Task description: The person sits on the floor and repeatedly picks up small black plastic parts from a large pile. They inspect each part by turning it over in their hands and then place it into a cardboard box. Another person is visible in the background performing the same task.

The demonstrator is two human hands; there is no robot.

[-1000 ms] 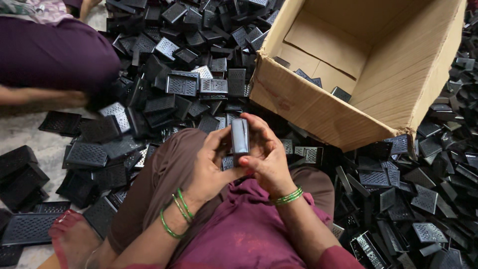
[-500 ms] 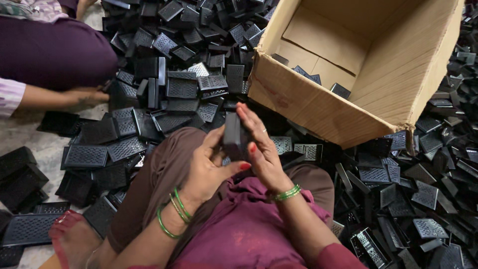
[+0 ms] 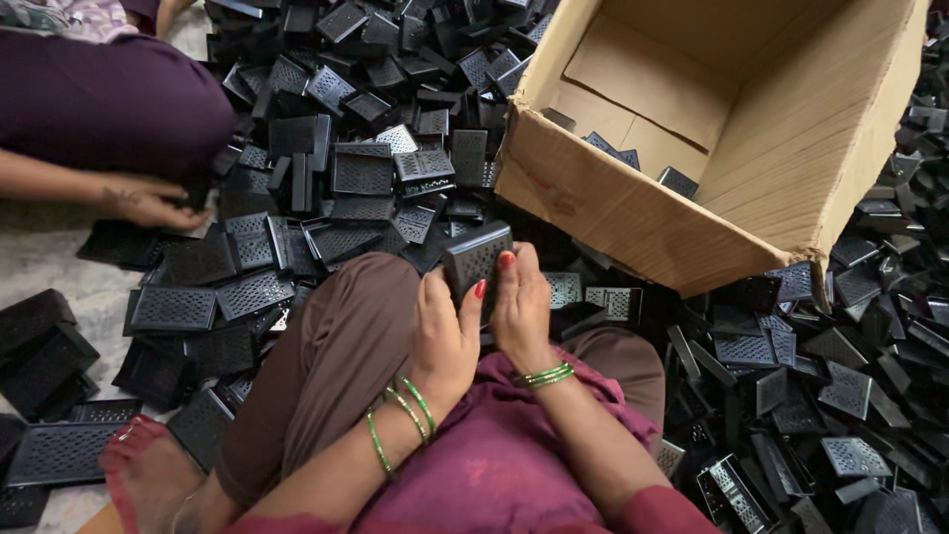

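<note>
Grille (image 3: 477, 259) pinched between both hands' fingers (image 3: 506, 282).

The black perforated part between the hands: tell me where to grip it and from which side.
Grip the black perforated part by its two narrow side edges, probably from below on the person's side, as the left hand and right hand do. Its broad slotted face tilts up and gives little purchase.

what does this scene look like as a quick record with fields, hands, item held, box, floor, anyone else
left hand: left hand grips the black perforated plastic part from the left side
right hand: right hand holds the same part from the right
box: open cardboard box lying tilted, a few black parts inside
floor: pile of black perforated parts all around the seated person
other person: co-worker's hand at left, resting on the parts
</note>
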